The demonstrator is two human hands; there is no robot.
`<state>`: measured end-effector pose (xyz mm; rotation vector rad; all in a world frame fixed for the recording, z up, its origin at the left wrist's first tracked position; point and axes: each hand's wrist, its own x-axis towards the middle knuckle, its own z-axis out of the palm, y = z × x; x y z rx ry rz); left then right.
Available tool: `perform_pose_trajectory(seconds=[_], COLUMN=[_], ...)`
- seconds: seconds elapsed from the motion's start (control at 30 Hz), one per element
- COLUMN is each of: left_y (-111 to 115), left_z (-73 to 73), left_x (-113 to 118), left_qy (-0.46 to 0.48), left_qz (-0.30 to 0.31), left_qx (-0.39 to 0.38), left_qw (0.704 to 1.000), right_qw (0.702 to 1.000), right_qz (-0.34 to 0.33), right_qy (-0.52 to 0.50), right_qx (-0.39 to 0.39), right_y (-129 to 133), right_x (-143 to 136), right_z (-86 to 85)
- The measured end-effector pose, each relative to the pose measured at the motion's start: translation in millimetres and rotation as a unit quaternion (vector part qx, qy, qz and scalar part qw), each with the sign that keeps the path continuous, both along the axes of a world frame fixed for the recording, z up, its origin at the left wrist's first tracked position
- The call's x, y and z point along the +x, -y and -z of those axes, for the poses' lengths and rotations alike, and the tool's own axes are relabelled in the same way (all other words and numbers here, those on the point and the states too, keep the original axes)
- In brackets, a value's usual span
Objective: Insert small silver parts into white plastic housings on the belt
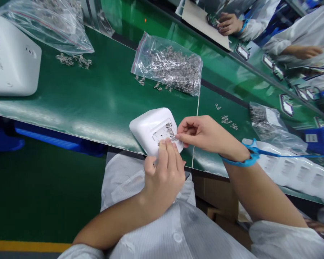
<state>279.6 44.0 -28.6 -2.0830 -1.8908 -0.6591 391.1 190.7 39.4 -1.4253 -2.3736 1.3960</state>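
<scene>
A white plastic housing point(142, 126) lies tilted on the green bench in front of me, with a recessed compartment facing up. Several small metal springs point(170, 130) show inside that recess. My left hand point(164, 176) grips the housing's near side, its fingertips pressed into the recess and its thumb by the edge. From the right, my right hand point(202, 133) reaches the recess, thumb and forefinger pinched at a small metal spring, mostly hidden by the fingertips. A blue strap point(241, 160) circles my right wrist.
Beyond the housing lies a clear bag point(175, 66) of metal springs, with loose springs point(228, 122) to its right. Another bag point(62, 28) and a larger white housing point(13, 61) are at left. White housings point(291, 169) line up at right. Co-workers' hands point(228, 24) work across the bench.
</scene>
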Motion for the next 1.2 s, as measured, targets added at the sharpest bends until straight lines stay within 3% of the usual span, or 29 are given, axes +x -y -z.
perform_pose_trajectory(seconds=[0.43, 0.6, 0.7, 0.87, 1.03, 1.2], left_y=[1.5, 0.7, 0.5, 0.7, 1.0, 1.7], left_z=[-5.1, -3.9, -1.9, 0.5, -1.3, -4.9], left_x=[-2.6, -1.8, 0.6, 2.5, 0.5, -3.9], left_qy=[-0.022, -0.036, -0.023, -0.011, -0.018, -0.007], left_qz=[0.019, 0.011, 0.004, -0.001, -0.007, -0.001], left_qx=[-0.055, -0.039, -0.022, -0.011, -0.008, -0.015], left_qw=[0.998, 0.999, 0.999, 1.000, 1.000, 1.000], right_qw=[0.989, 0.974, 0.970, 0.948, 0.920, 0.902], right_qz=[-0.074, -0.064, -0.014, 0.203, 0.262, 0.322], right_qy=[0.120, 0.145, 0.080, -0.153, -0.217, -0.210], right_qx=[0.042, 0.161, 0.228, 0.192, 0.194, 0.199], right_y=[-12.4, 1.3, 15.7, 30.3, 34.2, 40.9], right_x=[-17.3, -23.1, -17.8, 9.9, 37.9, 67.3], right_z=[-11.8, -2.8, 9.8, 33.6, 48.6, 77.7])
